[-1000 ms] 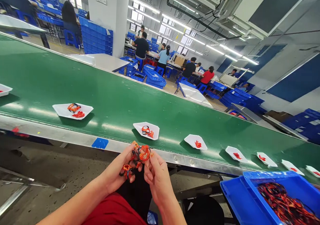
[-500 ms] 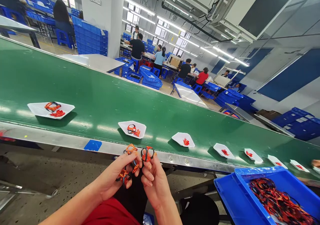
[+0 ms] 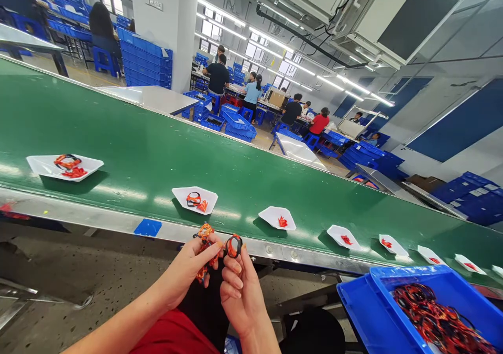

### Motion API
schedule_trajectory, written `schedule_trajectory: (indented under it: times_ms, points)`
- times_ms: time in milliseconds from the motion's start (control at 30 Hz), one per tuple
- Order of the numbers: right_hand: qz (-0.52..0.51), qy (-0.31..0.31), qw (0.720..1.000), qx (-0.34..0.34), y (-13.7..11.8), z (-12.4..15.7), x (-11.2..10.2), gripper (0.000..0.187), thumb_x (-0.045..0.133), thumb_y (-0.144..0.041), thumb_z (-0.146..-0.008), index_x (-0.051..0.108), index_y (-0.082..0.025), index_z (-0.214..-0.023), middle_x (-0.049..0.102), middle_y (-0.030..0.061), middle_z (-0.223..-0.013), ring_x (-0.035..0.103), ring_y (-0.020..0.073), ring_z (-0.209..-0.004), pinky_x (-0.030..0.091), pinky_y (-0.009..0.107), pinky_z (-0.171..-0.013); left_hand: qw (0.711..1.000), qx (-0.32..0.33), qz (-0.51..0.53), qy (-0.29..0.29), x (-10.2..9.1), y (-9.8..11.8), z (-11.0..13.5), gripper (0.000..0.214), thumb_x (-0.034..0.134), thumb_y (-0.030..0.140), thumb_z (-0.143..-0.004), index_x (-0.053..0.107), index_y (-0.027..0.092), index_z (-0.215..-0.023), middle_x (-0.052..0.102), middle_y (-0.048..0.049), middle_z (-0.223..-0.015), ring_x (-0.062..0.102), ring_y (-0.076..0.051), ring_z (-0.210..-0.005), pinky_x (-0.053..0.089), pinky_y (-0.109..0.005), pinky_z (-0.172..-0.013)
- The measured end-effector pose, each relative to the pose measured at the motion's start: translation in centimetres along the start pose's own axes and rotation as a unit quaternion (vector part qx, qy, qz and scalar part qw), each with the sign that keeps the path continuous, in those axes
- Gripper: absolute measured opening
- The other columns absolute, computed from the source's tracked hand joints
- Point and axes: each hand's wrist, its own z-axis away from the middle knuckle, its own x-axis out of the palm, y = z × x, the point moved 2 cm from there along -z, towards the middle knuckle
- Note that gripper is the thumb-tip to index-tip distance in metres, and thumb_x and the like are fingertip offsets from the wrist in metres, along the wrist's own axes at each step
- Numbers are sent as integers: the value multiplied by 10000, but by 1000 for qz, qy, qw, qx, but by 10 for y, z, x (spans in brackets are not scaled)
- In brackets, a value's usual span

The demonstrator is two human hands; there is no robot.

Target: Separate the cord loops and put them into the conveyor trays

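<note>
My left hand [image 3: 192, 265] is closed around several orange-and-black ring-shaped parts [image 3: 206, 232], partly hidden by its fingers. Just beside it, my right hand [image 3: 241, 286] pinches one more black-and-orange ring [image 3: 239, 243] between thumb and fingertips, held upright. Both hands are over the near edge of a green conveyor belt [image 3: 129, 139]. On the belt, a white tray [image 3: 273, 213] beyond my hands holds small red pieces [image 3: 282, 221]. Two trays to the left, the nearer tray [image 3: 181, 192] and the far-left tray [image 3: 37, 164], each hold a ring and red pieces.
At right, a blue bin [image 3: 379, 286] contains a heap of similar rings [image 3: 444, 317]. More white trays with red pieces line the belt's right part. A metal rail [image 3: 283, 253] edges the belt. A black stool [image 3: 314, 330] stands below. Other people sit at tables behind.
The trays have shifted left along the belt. The ring in my right hand has turned to show its opening. The other person's hand at the right edge is gone from view.
</note>
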Motion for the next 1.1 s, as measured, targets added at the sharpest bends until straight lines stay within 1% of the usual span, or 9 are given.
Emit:
schedule_trajectory:
  times_ms: [500, 633, 700, 767, 800, 900, 967, 1033, 1100]
  points:
    - [57, -3, 998, -29, 6, 2, -11, 302, 711, -407, -720, 609, -157, -855, 395, -94, -564, 241, -13, -377, 201, 73, -301, 990, 72, -122, 11, -1, -4, -2, 249, 592, 422, -766, 591, 182, -831, 574, -10, -649, 486, -113, -514, 394, -205, -404]
    - [130, -3, 990, -63, 4, 3, -10, 340, 667, -463, -744, 615, -179, -924, 460, -82, -568, 263, -12, -351, 216, 90, -301, 990, 67, -122, 14, -2, -4, -1, 253, 581, 423, -778, 587, 188, -874, 548, 6, -648, 467, -107, -519, 418, -212, -418]
    - [212, 0, 971, -112, 0, 5, -10, 357, 605, -489, -787, 598, -202, -1000, 517, -63, -601, 298, -4, -332, 227, 107, -295, 991, 64, -117, 21, -3, -4, -1, 266, 577, 429, -781, 584, 190, -899, 522, 14, -646, 456, -107, -527, 419, -213, -417]
    - [336, 17, 924, -182, -7, 9, -10, 360, 555, -476, -828, 570, -228, -1088, 586, -28, -667, 381, 21, -340, 270, 132, -300, 993, 61, -100, 30, -4, -4, -2, 279, 567, 444, -785, 579, 189, -898, 497, 16, -644, 459, -113, -551, 415, -209, -414]
    - [412, 29, 884, -221, -11, 11, -9, 356, 554, -445, -838, 558, -240, -1129, 617, -9, -714, 437, 39, -369, 317, 150, -321, 994, 58, -88, 31, -5, -4, -2, 285, 561, 452, -787, 577, 189, -895, 495, 13, -651, 465, -117, -569, 412, -206, -412]
    - [621, 37, 702, -345, -17, 18, -5, 337, 590, -302, -837, 563, -274, -1171, 666, 29, -871, 557, 86, -525, 444, 200, -455, 996, 50, -63, 24, -8, -4, -3, 309, 581, 454, -773, 582, 189, -931, 512, 7, -677, 469, -116, -582, 408, -202, -411]
    - [689, 14, 597, -410, -17, 21, -1, 341, 568, -230, -847, 559, -291, -1183, 663, 38, -974, 568, 89, -574, 454, 200, -487, 996, 51, -67, 16, -10, -5, -4, 333, 612, 434, -757, 585, 191, -983, 522, 13, -678, 450, -98, -543, 404, -201, -413]
    - [709, -2, 549, -443, -16, 22, 1, 359, 526, -192, -867, 527, -296, -1211, 648, 43, -1036, 559, 80, -568, 441, 190, -460, 996, 56, -66, 6, -12, -6, -5, 343, 632, 411, -749, 583, 194, -1010, 531, 17, -689, 437, -82, -517, 400, -197, -415]
    - [715, -2, 536, -449, -14, 21, 2, 359, 505, -174, -878, 507, -289, -1218, 639, 44, -1040, 550, 74, -559, 439, 184, -454, 997, 58, -55, -3, -13, -7, -5, 346, 633, 400, -750, 576, 202, -1029, 534, 17, -705, 432, -76, -507, 395, -195, -410]
